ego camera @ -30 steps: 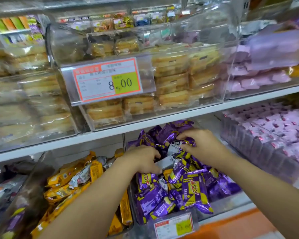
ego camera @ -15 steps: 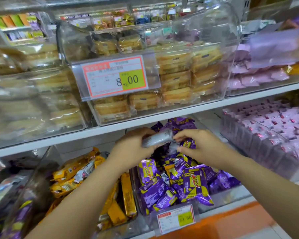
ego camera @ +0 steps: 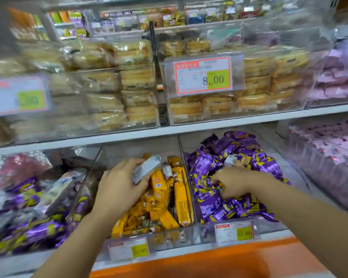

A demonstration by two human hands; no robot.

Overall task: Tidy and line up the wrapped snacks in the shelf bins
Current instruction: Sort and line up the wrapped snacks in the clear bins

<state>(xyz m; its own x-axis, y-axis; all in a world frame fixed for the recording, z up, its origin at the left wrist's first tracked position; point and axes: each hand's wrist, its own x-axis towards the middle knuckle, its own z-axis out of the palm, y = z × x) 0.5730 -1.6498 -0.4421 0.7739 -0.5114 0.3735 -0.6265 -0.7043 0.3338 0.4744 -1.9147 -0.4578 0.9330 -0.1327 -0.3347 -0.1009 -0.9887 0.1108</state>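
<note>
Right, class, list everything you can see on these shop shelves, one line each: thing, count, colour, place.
cakes: many, pale golden, in clear bins on upper shelf
yellow snacks: many, yellow, below the cakes, middle
purple snacks: many, purple, right of the yellow snacks; more far left, blurred
pink packets: many, pink, far right, upper and lower
silver snack: one, silver, held above the yellow snacks
price tags: four, white with orange border, fronts of the clear bins
left hand: one, above the yellow snacks, holds the silver snack
right hand: one, fingers curled among the purple snacks; hold unclear
</note>
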